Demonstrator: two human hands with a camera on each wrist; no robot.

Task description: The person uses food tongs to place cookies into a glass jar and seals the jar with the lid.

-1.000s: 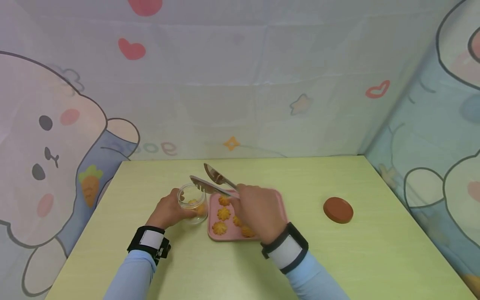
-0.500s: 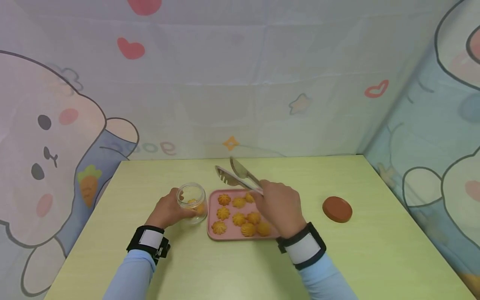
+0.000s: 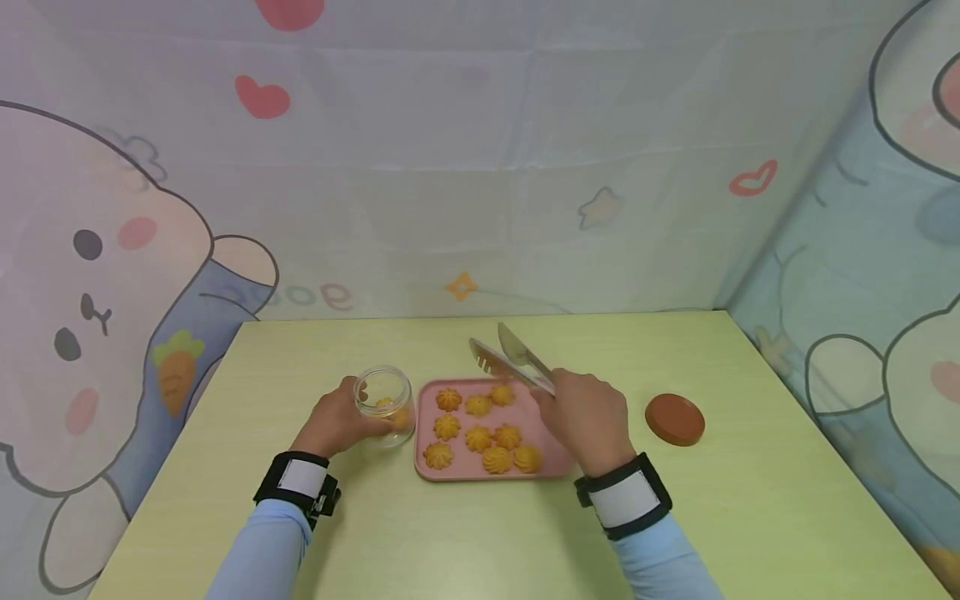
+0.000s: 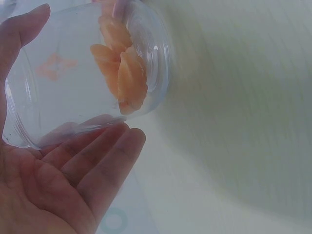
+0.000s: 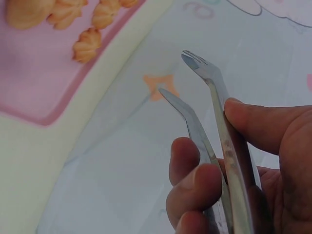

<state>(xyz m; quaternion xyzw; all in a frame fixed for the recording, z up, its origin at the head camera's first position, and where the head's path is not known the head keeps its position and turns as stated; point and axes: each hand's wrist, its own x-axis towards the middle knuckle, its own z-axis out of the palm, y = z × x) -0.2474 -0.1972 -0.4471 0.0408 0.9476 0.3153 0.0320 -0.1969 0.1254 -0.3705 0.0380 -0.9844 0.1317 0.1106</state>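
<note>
My left hand (image 3: 345, 419) grips a clear glass jar (image 3: 384, 392) beside the tray, thumb on the near side and fingers round the far side. Several yellow cookies (image 4: 127, 78) lie at the bottom of the jar. In my right hand (image 3: 585, 417) is a pair of metal tongs (image 5: 224, 146), held between thumb and fingers. The tips of the tongs stand apart with nothing between them, above the far right part of the pink tray (image 3: 551, 467). Piped cookies (image 3: 478, 438) sit on that tray in loose rows, mostly toward its left and middle.
A round brown lid (image 3: 675, 419) lies on the table (image 3: 750, 517) to the right of the tray. Behind the table hangs a printed cloth backdrop (image 3: 525, 208), with another cloth panel along the right side.
My right hand has carried the tongs to the right, from over the jar to above the tray's far right part, uncovering more cookies. The left hand and jar have stayed put.
</note>
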